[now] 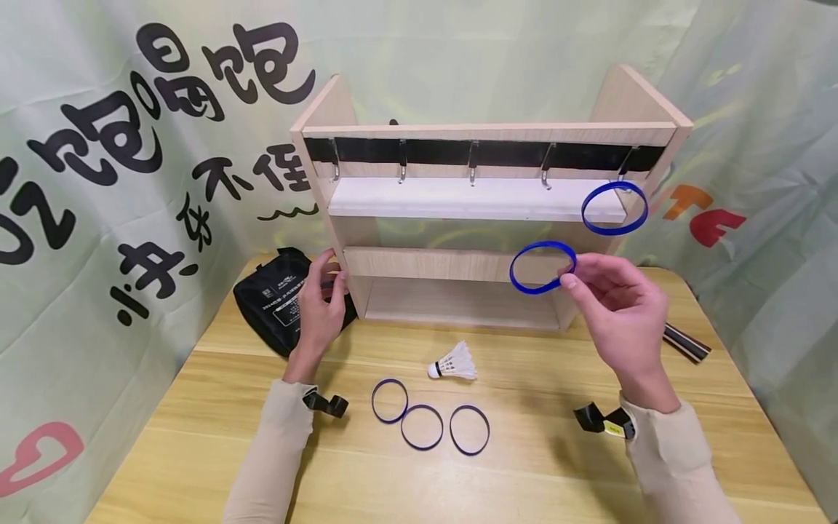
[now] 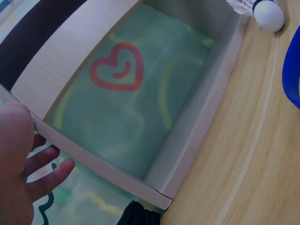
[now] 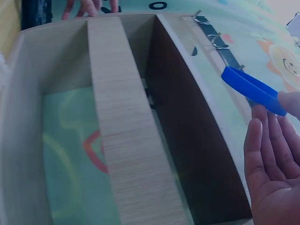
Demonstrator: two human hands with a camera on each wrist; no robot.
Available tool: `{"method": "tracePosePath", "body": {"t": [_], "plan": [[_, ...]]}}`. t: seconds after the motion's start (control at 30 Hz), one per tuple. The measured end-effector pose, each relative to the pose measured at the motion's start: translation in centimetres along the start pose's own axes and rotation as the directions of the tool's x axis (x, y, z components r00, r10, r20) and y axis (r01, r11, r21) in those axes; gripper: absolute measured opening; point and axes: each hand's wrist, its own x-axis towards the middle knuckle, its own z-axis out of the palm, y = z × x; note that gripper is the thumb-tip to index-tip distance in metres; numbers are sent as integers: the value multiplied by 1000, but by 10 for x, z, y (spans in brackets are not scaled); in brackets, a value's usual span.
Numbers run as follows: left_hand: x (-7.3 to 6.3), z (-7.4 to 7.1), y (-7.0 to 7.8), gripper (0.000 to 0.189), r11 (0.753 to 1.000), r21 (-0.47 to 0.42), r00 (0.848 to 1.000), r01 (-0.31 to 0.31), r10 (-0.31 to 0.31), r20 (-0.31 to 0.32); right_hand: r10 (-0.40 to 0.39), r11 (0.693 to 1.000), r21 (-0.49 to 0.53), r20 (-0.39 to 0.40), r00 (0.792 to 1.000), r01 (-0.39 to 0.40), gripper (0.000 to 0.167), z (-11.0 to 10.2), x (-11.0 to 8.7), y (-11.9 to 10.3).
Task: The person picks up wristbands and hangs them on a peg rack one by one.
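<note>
My right hand (image 1: 622, 320) pinches a blue wristband (image 1: 538, 292) between thumb and fingertips, in front of a pale wooden shelf (image 1: 428, 263). In the right wrist view the held wristband (image 3: 251, 89) shows beside the shelf's hooks, apart from them. A second blue wristband (image 1: 614, 231) hangs at the rightmost hook. Against the shelf's left side panel, my left hand (image 1: 319, 316) rests with its fingers loosely bent, gripping nothing. Several metal hooks (image 1: 473, 173) line a black strip (image 1: 432, 153) across the shelf's upper front.
On the wooden table (image 1: 524, 487) lie three thin blue wristbands (image 1: 422, 449) and a white shuttlecock (image 1: 455, 362). A black pouch (image 1: 268, 302) is left of the shelf. A dark striped handle (image 1: 687, 343) sticks out behind my right hand. Printed cloth (image 1: 491, 51) hangs behind.
</note>
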Motion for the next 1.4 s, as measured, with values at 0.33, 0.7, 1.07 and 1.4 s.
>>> {"method": "tracePosePath", "body": {"t": [0.33,0.7,1.07,1.4], "plan": [[-1,-1,0,42,1000,11,1000,11,-11,6,-25,999,21,-57,998,26,26,11,25,-13],[-5,2,3,42,999,48,999,17,-16,-32,27,998,54,-84,996,-22,25,28,49,-17],[1,-1,2,41,1000,18,1000,12,-12,12,72,997,13,-145,987,-71,26,26,52,-14],[0,0,4,41,1000,21,1000,16,-16,3,94,993,-54,-133,987,-102,23,21,40,-11]]}}
